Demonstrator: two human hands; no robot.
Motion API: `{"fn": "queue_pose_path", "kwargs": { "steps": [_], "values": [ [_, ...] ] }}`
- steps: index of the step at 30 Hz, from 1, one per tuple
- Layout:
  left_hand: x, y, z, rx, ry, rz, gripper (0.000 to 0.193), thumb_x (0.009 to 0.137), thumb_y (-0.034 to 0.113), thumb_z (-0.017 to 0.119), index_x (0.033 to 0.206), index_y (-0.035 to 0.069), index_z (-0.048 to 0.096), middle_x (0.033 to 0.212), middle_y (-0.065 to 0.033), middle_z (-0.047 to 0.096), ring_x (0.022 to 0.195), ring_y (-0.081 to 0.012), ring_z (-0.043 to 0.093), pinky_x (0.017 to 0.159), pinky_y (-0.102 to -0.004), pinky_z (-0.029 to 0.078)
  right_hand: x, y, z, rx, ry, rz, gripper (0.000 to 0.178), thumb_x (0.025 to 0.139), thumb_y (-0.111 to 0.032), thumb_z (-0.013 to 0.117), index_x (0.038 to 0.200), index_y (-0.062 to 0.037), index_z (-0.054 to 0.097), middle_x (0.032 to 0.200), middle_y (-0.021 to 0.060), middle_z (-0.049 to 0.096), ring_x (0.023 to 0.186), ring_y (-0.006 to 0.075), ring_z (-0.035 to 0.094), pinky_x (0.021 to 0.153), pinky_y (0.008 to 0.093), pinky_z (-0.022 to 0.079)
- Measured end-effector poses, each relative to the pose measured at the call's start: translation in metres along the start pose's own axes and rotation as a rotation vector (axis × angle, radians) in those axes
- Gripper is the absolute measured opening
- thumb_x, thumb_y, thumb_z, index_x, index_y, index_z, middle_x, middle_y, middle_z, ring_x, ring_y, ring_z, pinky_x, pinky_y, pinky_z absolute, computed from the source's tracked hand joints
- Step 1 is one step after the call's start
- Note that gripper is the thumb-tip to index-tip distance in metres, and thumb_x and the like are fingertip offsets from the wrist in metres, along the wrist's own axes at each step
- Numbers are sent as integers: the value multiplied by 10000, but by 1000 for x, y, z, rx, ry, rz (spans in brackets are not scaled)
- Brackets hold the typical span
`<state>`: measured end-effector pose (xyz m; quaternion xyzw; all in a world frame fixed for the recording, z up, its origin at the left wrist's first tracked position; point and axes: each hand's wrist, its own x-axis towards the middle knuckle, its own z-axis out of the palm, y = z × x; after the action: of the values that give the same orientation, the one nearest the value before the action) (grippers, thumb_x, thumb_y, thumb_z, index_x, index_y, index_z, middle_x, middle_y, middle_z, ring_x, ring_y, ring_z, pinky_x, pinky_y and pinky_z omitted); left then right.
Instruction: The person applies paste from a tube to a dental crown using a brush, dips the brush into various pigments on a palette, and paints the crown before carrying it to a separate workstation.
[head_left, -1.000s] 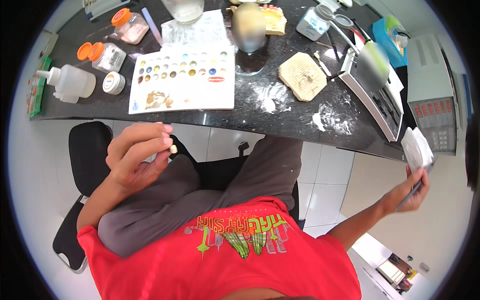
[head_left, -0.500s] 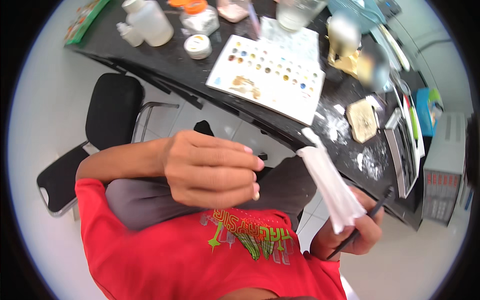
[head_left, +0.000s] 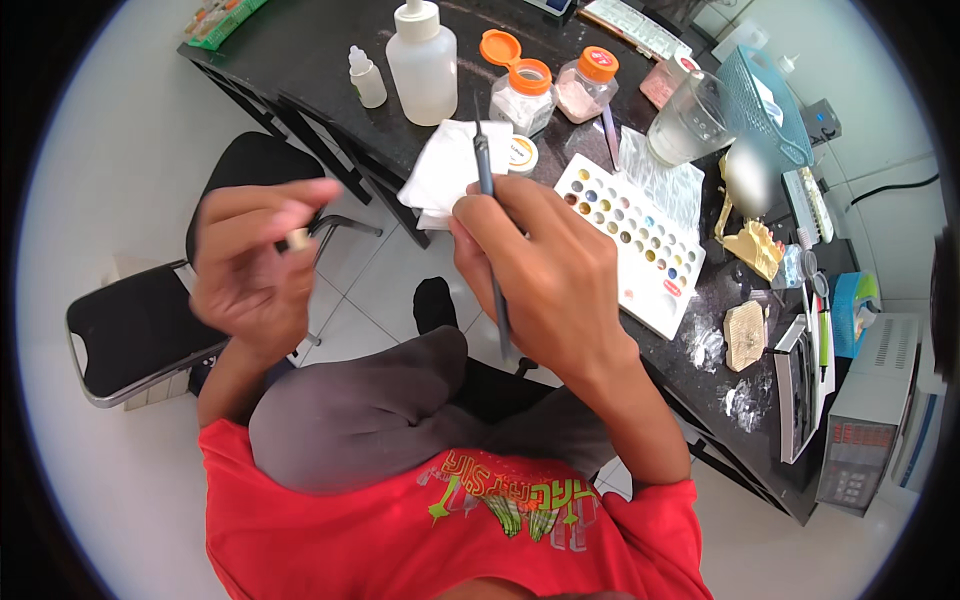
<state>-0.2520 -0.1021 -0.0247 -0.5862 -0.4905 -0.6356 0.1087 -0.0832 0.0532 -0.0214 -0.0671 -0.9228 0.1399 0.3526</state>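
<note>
Small pale piece pinched in the left hand, slim dark tool in the right hand

The two hands are apart from each other, both raised in front of the counter. The left one, somewhat blurred, has its thumb and fingers closed on the small pale piece, which sits at the fingertips, well clear of the counter's edge. Below and behind that arm stands a black chair.

The right one is clamped on the slim dark tool, held pen-like with its thin tip pointing away from the body. A folded white tissue juts out past the same fingers, in front of part of a small round jar.

Beyond the right hand lies a white palette with rows of coloured wells, partly hidden by the knuckles. Near its far side stands a clear glass with liquid in it. Further left are an open jar with its orange lid flipped back, a second orange-lidded jar, a squeeze bottle and a little dropper bottle. To the right, a yellowish dental model rests near a beige textured block, with white powder scattered beside it.
</note>
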Motion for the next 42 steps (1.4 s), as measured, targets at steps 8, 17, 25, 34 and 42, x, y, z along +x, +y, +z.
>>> {"fn": "queue_pose_path", "kwargs": {
  "steps": [8, 17, 25, 34, 42],
  "values": [
    [-32, -45, 28, 8, -251, -178, 171, 774, -14, 681, 938, 9, 638, 880, -115, 646, 986, -346, 670, 1022, -484, 407, -19, 1, -39, 18, -70, 27, 410, 817, -370, 647, 1057, -37, 629, 912, 130, 596, 930, 298, 597, 789, 390, 471],
    [-19, -34, 60, -46, -320, -173, 148, 784, 43, 701, 915, 27, 633, 838, -98, 642, 1000, -363, 664, 1050, -552, 345, -88, 20, -122, 53, 347, 634, 251, 930, -181, 603, 1038, 46, 583, 738, 70, 529, 552, 92, 506, 461, 192, 385],
    [-11, -30, 70, 94, -458, -148, 198, 713, -46, 691, 888, 18, 628, 819, -95, 640, 1010, -356, 661, 1041, -562, 356, -82, 39, -112, 164, 319, 751, 117, 854, -18, 648, 943, 49, 612, 838, 78, 609, 692, 86, 591, 631, 195, 471],
    [-13, -24, 74, 92, -406, -231, 186, 715, -55, 687, 876, 17, 627, 830, -97, 643, 1012, -341, 662, 1030, -545, 378, -70, 58, -106, 102, 163, 702, 78, 804, 0, 680, 875, 20, 655, 781, 37, 650, 641, 66, 601, 563, 198, 473],
    [7, -29, 34, 44, -334, -195, 135, 784, 32, 666, 907, 4, 618, 870, -111, 619, 1008, -350, 635, 1031, -563, 355, -77, 36, -114, 219, 384, 567, 113, 817, 15, 669, 916, 35, 620, 791, 110, 607, 676, 123, 553, 574, 203, 437]
  ]
}}
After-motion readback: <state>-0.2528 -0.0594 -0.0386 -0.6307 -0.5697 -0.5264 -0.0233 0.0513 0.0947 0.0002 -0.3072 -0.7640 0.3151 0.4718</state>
